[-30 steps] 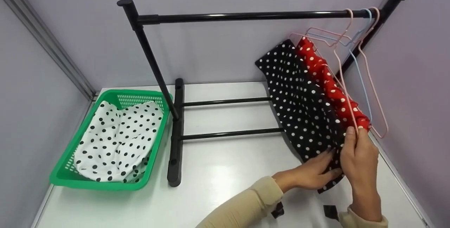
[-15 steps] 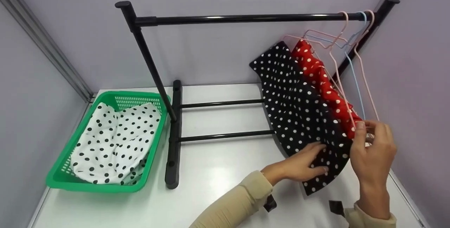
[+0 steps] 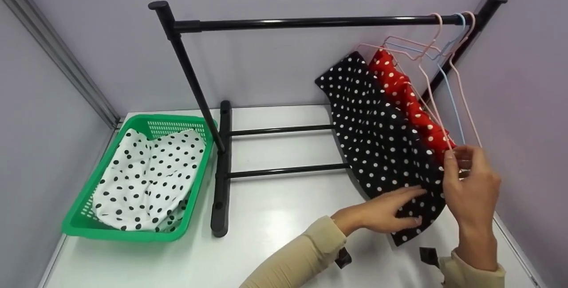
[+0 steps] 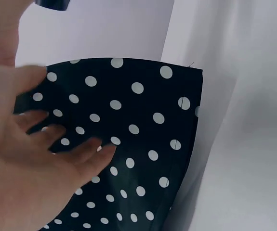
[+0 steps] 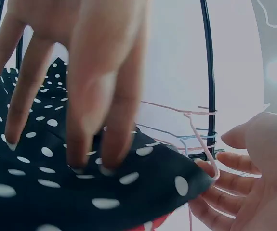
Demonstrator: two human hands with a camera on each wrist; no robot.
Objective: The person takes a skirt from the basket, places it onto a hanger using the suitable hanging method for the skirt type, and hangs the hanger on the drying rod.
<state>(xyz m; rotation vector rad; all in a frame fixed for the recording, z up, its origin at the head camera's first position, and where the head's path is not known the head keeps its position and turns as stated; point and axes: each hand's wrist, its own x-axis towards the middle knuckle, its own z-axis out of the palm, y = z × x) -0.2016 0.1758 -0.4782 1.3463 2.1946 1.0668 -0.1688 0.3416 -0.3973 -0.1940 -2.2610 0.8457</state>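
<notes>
A black skirt-like cloth (image 3: 377, 132) with white dots hangs from a pink hanger (image 3: 437, 110) at the rack's right end. Against its lower front, my left hand (image 3: 388, 210) has its fingers spread; the left wrist view shows that hand (image 4: 46, 149) in front of the dotted cloth. Beside the hanger's near corner is my right hand (image 3: 472, 186), its thumb at the wire and fingers loosely bent behind. In the right wrist view the right thumb (image 5: 237, 137) stands apart from the hanger corner. Behind hangs a red dotted cloth (image 3: 415, 110), partly hidden.
A black rack rail (image 3: 301, 22) spans the back, also carrying a blue hanger (image 3: 452, 101) and another pink hanger (image 3: 463, 92). At left, a green basket (image 3: 71, 228) holds a white cloth (image 3: 146, 181) with black dots. The right wall (image 3: 528, 124) stands close to the right hand.
My right hand has shifted rightward, its grip on the hanger corner loosening as the fingers part from the thumb. The left hand eased left, then slightly back, along the black cloth.
</notes>
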